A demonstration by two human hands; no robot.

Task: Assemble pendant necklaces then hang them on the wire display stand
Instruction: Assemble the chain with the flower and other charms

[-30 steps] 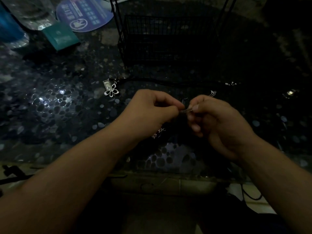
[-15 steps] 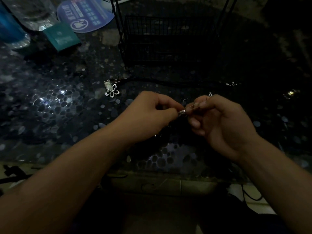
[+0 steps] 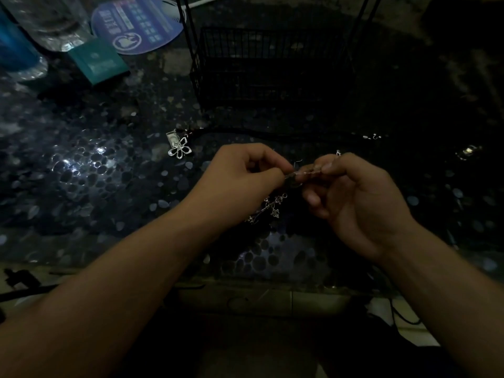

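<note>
My left hand (image 3: 245,175) and my right hand (image 3: 351,195) meet fingertip to fingertip above the dark pebble-patterned table. Between them both pinch a thin silver chain end (image 3: 302,173). A silver pendant cluster with small star shapes (image 3: 272,207) hangs below my left fingers. A silver flower pendant (image 3: 179,150) with a small tag lies on the table to the left, on a black cord (image 3: 272,130) that runs right to a small clasp (image 3: 375,136). The black wire display stand (image 3: 261,64) rises behind, with a mesh basket at its base.
At the back left stand a clear plastic bottle (image 3: 54,25), a blue bottle (image 3: 13,47), a teal box (image 3: 99,61) and a round blue printed fan (image 3: 136,25). A small shiny piece (image 3: 469,150) lies at the right. The table's near edge (image 3: 245,285) runs under my forearms.
My hands have drawn slightly apart, showing a short length of chain between the fingertips. The pendant cluster now dangles into view below my left hand.
</note>
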